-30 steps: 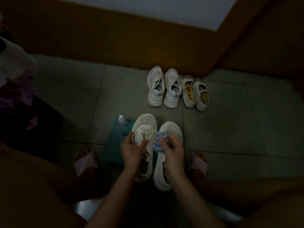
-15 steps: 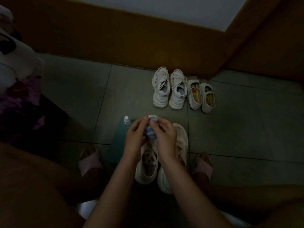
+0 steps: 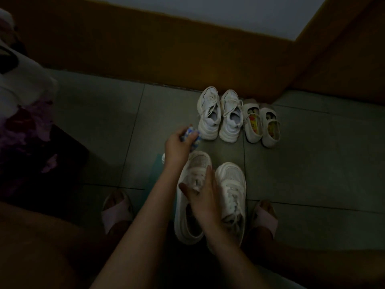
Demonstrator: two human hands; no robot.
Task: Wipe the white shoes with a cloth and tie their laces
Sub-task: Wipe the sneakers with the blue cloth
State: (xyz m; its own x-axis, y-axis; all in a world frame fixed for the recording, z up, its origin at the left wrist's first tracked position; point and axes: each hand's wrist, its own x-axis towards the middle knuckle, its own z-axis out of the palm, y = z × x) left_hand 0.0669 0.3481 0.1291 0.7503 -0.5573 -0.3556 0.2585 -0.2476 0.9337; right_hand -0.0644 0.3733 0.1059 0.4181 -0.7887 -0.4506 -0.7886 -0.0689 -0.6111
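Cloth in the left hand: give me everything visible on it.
The cloth is blue-and-white patterned, soft-looking, bunched into a wad and blurred. The left hand grips it with curled fingers, hiding part. It hangs above the floor, between the near pair of white shoes and the far white sneakers, touching no shoe.

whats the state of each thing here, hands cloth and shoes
blue-and-white cloth, bunched, held off the shoes
left hand, raised, grips the cloth
near left shoe, upright on the floor
right hand, fingers straight, rests on that shoe's laces
near right shoe, upright on the floor, untouched
far white sneakers, paired by the wall, untouched
strap shoes, paired beside the sneakers
small bottle, mostly hidden by the left wrist
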